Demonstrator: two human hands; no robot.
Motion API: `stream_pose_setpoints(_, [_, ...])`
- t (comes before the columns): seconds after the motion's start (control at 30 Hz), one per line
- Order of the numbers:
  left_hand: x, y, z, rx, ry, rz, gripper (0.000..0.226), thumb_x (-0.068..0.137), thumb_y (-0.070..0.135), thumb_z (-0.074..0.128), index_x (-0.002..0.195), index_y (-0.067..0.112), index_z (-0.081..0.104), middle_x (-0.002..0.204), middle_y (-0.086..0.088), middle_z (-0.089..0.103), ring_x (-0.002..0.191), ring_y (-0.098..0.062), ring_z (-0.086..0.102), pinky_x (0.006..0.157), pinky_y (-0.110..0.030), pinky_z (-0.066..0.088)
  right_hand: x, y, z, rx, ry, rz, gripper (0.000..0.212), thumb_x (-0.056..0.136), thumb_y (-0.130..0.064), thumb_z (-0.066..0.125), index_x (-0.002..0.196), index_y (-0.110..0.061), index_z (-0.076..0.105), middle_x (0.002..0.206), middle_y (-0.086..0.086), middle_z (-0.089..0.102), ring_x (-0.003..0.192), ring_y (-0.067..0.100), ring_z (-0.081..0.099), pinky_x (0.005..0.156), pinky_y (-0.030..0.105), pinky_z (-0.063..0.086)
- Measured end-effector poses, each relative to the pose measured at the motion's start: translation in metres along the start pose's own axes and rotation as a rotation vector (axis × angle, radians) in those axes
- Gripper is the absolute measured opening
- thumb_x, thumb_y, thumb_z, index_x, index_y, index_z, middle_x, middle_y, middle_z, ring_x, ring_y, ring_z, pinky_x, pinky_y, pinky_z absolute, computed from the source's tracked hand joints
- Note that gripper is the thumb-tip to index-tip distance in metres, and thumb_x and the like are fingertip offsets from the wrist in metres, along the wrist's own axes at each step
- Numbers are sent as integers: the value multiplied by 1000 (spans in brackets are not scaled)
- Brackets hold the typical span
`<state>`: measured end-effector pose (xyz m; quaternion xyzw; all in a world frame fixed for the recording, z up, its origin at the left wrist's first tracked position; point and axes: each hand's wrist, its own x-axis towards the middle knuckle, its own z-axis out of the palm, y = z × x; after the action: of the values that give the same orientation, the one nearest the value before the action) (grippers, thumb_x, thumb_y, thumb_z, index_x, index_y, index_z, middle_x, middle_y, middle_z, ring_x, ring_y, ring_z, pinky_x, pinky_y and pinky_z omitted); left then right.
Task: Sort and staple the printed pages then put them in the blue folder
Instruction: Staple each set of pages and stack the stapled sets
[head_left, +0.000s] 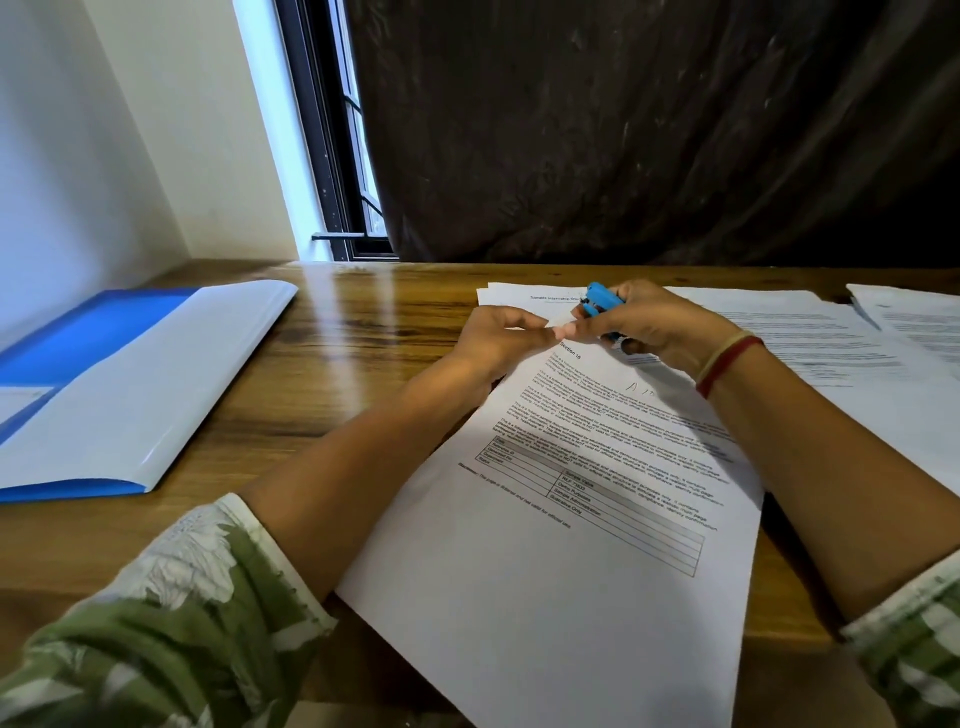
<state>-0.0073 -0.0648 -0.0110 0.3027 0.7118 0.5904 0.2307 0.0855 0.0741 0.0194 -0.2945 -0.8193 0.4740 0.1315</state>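
Stapling the top corner of the pages.

The blue folder (104, 384) lies open at the desk's left. My left hand (498, 338) pins the pages (561, 519) with loose fingers; my right hand (654, 327) grips the stapler (600, 304). I should square the corner, then press firmly. The top sheet is printed text with a table.

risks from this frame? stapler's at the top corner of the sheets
1. The left hand fingertips sit right beside the blue stapler held in the right hand: pinch risk.
2. The printed pages lie skewed on the table; the set could get stapled misaligned.
3. Other loose sheets lie close by and could get mixed in.
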Motion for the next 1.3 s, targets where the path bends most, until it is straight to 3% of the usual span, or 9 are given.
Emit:
stream_pose_setpoints(0.1, [-4, 4, -2, -9, -20, 21, 17, 83, 16, 73, 96, 5, 71, 104, -10, 70, 94, -21, 65, 77, -27, 53, 2, 2, 1, -1, 5, -20, 44, 70, -29, 82, 106, -15, 63, 94, 3, 63, 87, 16, 57, 85, 34, 49])
stream_pose_setpoints(0.23, [-2, 11, -13, -139, 24, 1, 7, 91, 13, 64, 94, 8, 67, 94, -8, 72, 86, -19, 70, 78, -31, 57, -3, -6, -1, 204, 175, -126, 28, 83, -33, 73, 105, -18, 63, 89, -1, 58, 78, 10, 54, 67, 25, 46])
stream_pose_setpoints(0.4, [19, 18, -63, -98, 332, -102, 24, 94, 20, 55, 113, 6, 60, 107, -13, 67, 95, -25, 63, 81, -34, 49, -11, -12, -16, 325, 365, -155, 22, 86, -28, 71, 99, -16, 57, 84, -2, 55, 70, 7, 51, 53, 14, 41])
stream_pose_setpoints(0.6, [37, 9, -151, 119, 541, -111, 38, 93, 8, 48, 128, -5, 53, 115, -20, 61, 87, -22, 50, 78, -31, 46, -11, 0, 8, 32, 202, -153, 34, 84, -25, 72, 110, -6, 60, 95, 7, 58, 75, 14, 55, 59, 19, 42])
stream_pose_setpoints(0.7, [41, 2, -179, 246, 601, -160, 19, 95, 5, 46, 108, 0, 59, 91, -10, 52, 76, -20, 49, 74, -27, 41, -21, -6, 41, -121, 94, -194, 29, 83, -28, 73, 106, -15, 61, 95, 1, 61, 87, 16, 60, 71, 26, 48])
stream_pose_setpoints(0.8, [46, -7, -192, 327, 638, -206, 12, 95, 4, 46, 103, 0, 53, 101, -12, 53, 87, -23, 56, 66, -25, 40, -41, -16, 77, -211, -18, -295, 15, 85, -34, 69, 94, -25, 61, 89, -6, 60, 84, 11, 58, 68, 24, 48])
stream_pose_setpoints(1.03, [54, -38, -199, 348, 602, -203, 37, 93, 8, 47, 127, -3, 54, 124, -19, 61, 112, -35, 61, 83, -35, 55, -51, -16, 111, -249, -231, -476, 23, 100, -18, 39, 119, -31, 34, 120, 1, 43, 88, 7, 47, 77, 15, 38])
stream_pose_setpoints(1.2, [63, -56, -204, 287, 681, -154, 22, 78, 9, 49, 88, 2, 67, 93, -24, 69, 95, -44, 67, 77, -43, 55, -59, -13, 126, -258, -235, -654, 41, 99, -24, 47, 137, -28, 32, 139, 2, 36, 123, 11, 40, 101, 23, 40])
stream_pose_setpoints(1.3, [54, -48, -197, 358, 697, -126, 23, 83, 6, 53, 103, 4, 65, 106, -18, 67, 106, -39, 63, 91, -40, 52, -60, -11, 128, -318, -214, -642, 48, 95, -26, 57, 137, -28, 34, 139, 1, 46, 122, 14, 48, 103, 30, 43])
